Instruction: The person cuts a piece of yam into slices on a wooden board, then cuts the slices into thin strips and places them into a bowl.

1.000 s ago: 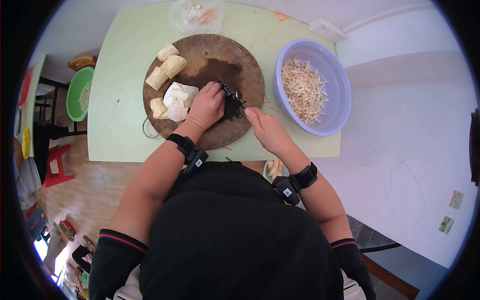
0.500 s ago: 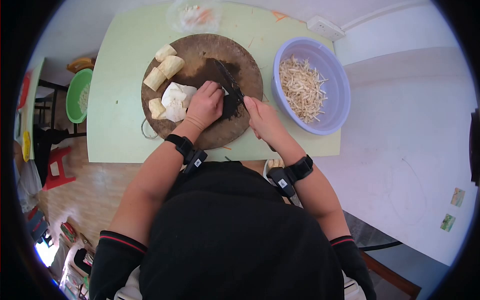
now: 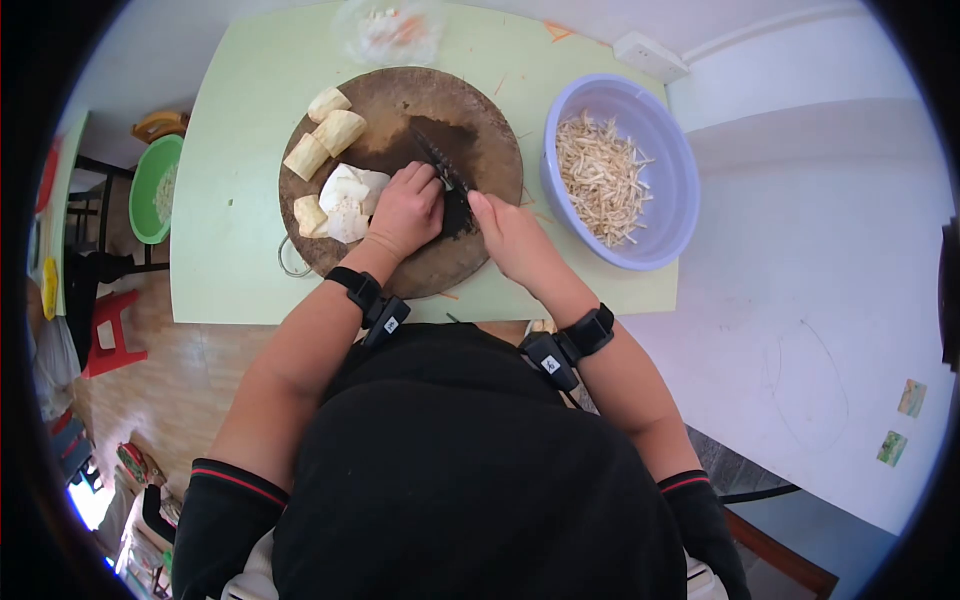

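Observation:
My right hand (image 3: 508, 232) is wrapped round the handle of a dark-bladed knife (image 3: 437, 155), which lies slantwise over a round wooden chopping board (image 3: 450, 270). Just left of the blade, my left hand (image 3: 408, 208) has its fingers curled down on the board. A pale piece of root vegetable (image 3: 447, 184) shows at its fingertips, mostly hidden. Beside that hand sit thin white slices (image 3: 348, 205) in a loose pile. Several peeled root chunks (image 3: 338, 132) rest along the board's left edge.
To the right stands a lavender basin (image 3: 680, 190) with pale cut strips (image 3: 602, 180) inside. A clear plastic bag (image 3: 395, 35) lies behind the board on the pale green table (image 3: 235, 200). On the left are a green basin (image 3: 146, 195) and a red stool (image 3: 112, 340).
My right hand and the knife have moved left, bringing the blade closer to my left hand's fingertips. My left hand stays in nearly the same spot.

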